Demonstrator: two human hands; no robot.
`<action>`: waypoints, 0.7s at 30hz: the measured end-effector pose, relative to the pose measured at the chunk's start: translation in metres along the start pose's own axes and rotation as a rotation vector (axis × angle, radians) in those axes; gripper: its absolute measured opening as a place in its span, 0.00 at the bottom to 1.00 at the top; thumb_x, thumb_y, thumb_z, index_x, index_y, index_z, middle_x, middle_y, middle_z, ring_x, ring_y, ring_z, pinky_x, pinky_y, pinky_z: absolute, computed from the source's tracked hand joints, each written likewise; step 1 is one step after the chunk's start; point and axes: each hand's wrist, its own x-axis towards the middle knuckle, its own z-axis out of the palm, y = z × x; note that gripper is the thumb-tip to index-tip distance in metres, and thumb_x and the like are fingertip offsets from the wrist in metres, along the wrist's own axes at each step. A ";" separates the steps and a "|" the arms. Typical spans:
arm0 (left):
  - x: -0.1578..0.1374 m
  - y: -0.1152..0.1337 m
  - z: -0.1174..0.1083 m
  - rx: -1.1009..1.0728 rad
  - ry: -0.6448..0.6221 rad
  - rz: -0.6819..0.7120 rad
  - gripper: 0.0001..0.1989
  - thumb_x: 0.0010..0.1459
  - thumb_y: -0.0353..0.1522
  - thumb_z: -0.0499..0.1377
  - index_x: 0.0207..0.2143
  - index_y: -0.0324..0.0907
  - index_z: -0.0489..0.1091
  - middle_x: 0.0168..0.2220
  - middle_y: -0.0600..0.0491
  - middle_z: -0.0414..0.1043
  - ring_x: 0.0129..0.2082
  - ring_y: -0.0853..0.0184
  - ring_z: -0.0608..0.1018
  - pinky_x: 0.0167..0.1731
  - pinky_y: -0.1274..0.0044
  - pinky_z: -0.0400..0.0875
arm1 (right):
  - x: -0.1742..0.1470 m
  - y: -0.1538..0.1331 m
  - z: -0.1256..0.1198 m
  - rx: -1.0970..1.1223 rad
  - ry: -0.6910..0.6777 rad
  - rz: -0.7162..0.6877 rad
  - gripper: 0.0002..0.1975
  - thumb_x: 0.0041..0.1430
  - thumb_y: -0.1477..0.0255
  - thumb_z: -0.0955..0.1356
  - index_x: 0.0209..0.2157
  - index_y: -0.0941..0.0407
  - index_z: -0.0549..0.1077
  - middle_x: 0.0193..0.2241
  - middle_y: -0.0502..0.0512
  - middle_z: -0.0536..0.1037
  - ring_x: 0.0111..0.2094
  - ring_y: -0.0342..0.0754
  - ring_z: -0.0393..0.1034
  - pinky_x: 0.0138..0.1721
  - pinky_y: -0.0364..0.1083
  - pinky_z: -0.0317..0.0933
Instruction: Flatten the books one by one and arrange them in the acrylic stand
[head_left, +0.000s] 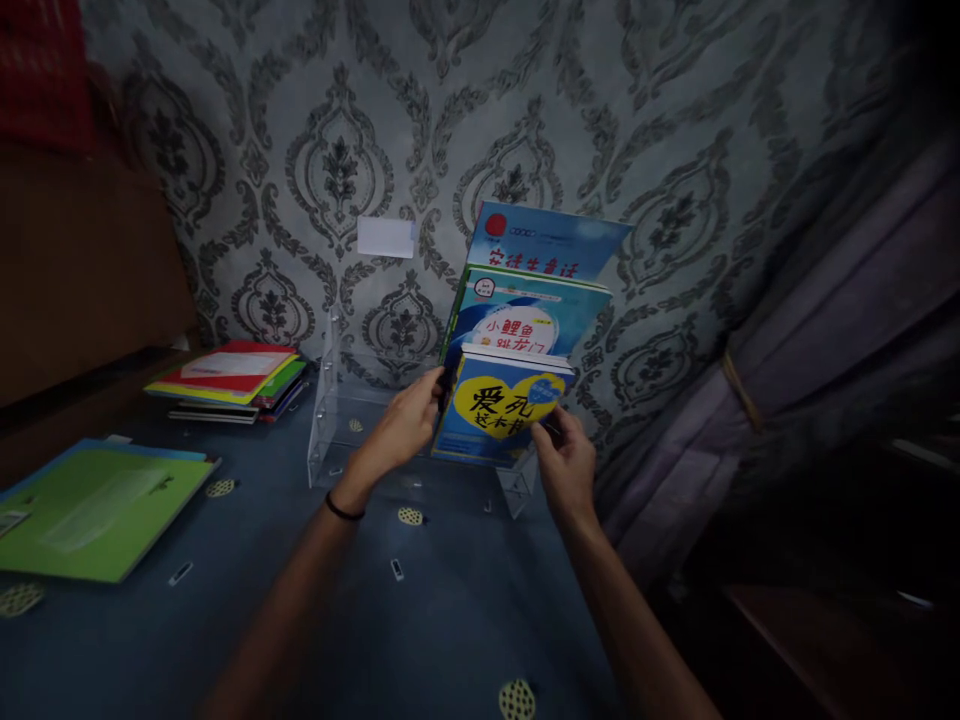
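A blue book [469,437] with a yellow heart on its cover leans back at the front of a clear acrylic rack [322,420]. My right hand [568,462] pinches its right edge, thumb on the front. My left hand [405,420], with a dark band at the wrist, is closed at its left edge; those fingertips are partly hidden. Behind it, a teal book [577,305] and a taller light-blue book [555,235] rise in steps, tilted against one another. They fill the right side of the rack.
Left of the rack lies a stack of books with a red and yellow one [232,362] on top. Nearer is a green book [127,510] on the dark blue tablecloth [330,640]. A brown box [82,270] stands at left; a tied curtain [697,440] hangs at right.
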 end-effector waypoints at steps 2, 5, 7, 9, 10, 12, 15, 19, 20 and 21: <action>0.001 -0.007 -0.010 -0.021 -0.016 -0.035 0.26 0.62 0.25 0.50 0.63 0.39 0.63 0.50 0.45 0.78 0.48 0.60 0.80 0.54 0.64 0.74 | -0.006 0.002 0.001 0.018 0.031 0.045 0.23 0.59 0.62 0.67 0.53 0.56 0.76 0.46 0.60 0.76 0.45 0.56 0.75 0.51 0.60 0.71; 0.000 -0.010 -0.019 -0.002 -0.034 -0.068 0.24 0.62 0.24 0.50 0.60 0.39 0.67 0.48 0.46 0.79 0.47 0.61 0.81 0.54 0.65 0.75 | -0.012 0.004 0.003 -0.025 0.049 0.065 0.22 0.56 0.63 0.67 0.50 0.57 0.77 0.41 0.59 0.75 0.43 0.55 0.74 0.50 0.59 0.70; 0.000 -0.008 -0.020 0.029 -0.062 -0.075 0.23 0.61 0.23 0.51 0.57 0.39 0.69 0.47 0.47 0.80 0.48 0.60 0.81 0.53 0.66 0.75 | -0.016 0.005 0.003 -0.105 0.052 0.049 0.21 0.55 0.64 0.67 0.48 0.57 0.78 0.39 0.58 0.75 0.41 0.55 0.73 0.48 0.58 0.70; -0.001 -0.004 -0.019 0.071 -0.090 -0.079 0.20 0.62 0.23 0.52 0.55 0.39 0.71 0.47 0.47 0.80 0.49 0.60 0.81 0.53 0.67 0.75 | -0.019 0.005 0.003 -0.187 0.058 0.033 0.19 0.55 0.64 0.66 0.45 0.57 0.78 0.37 0.56 0.73 0.39 0.54 0.71 0.46 0.57 0.69; -0.001 -0.002 -0.017 0.097 -0.103 -0.083 0.19 0.62 0.24 0.53 0.54 0.40 0.71 0.47 0.47 0.80 0.49 0.60 0.81 0.53 0.67 0.74 | -0.020 0.004 0.003 -0.222 0.058 0.027 0.18 0.55 0.65 0.66 0.43 0.57 0.78 0.35 0.56 0.73 0.38 0.53 0.70 0.44 0.56 0.69; -0.003 0.003 -0.014 0.159 -0.127 -0.101 0.18 0.63 0.25 0.54 0.54 0.40 0.71 0.48 0.46 0.80 0.51 0.60 0.80 0.53 0.68 0.74 | -0.023 0.003 0.004 -0.280 0.050 0.017 0.16 0.55 0.65 0.65 0.41 0.57 0.78 0.33 0.55 0.71 0.36 0.53 0.69 0.43 0.55 0.68; -0.005 0.009 -0.009 0.260 -0.167 -0.139 0.17 0.66 0.26 0.53 0.55 0.39 0.71 0.49 0.44 0.80 0.52 0.58 0.80 0.53 0.68 0.73 | -0.025 0.000 0.003 -0.338 0.027 0.015 0.15 0.56 0.65 0.63 0.38 0.57 0.77 0.31 0.55 0.70 0.34 0.52 0.66 0.42 0.55 0.66; -0.006 0.016 -0.005 0.323 -0.212 -0.161 0.16 0.67 0.26 0.50 0.52 0.39 0.73 0.49 0.43 0.80 0.53 0.57 0.79 0.55 0.67 0.71 | -0.025 -0.003 0.002 -0.395 -0.028 0.030 0.12 0.57 0.65 0.63 0.33 0.56 0.75 0.31 0.54 0.68 0.31 0.51 0.63 0.40 0.53 0.64; -0.006 0.017 -0.004 0.322 -0.216 -0.155 0.15 0.68 0.26 0.50 0.50 0.39 0.74 0.49 0.43 0.80 0.53 0.58 0.79 0.55 0.68 0.71 | -0.025 -0.003 0.002 -0.408 -0.040 0.035 0.12 0.57 0.65 0.63 0.32 0.56 0.74 0.30 0.54 0.68 0.31 0.51 0.63 0.39 0.52 0.64; -0.006 0.017 -0.004 0.316 -0.218 -0.145 0.15 0.68 0.26 0.50 0.49 0.40 0.75 0.49 0.43 0.80 0.53 0.58 0.79 0.54 0.69 0.71 | -0.025 -0.004 0.001 -0.419 -0.048 0.041 0.11 0.57 0.65 0.63 0.31 0.55 0.74 0.30 0.54 0.68 0.31 0.51 0.62 0.39 0.52 0.64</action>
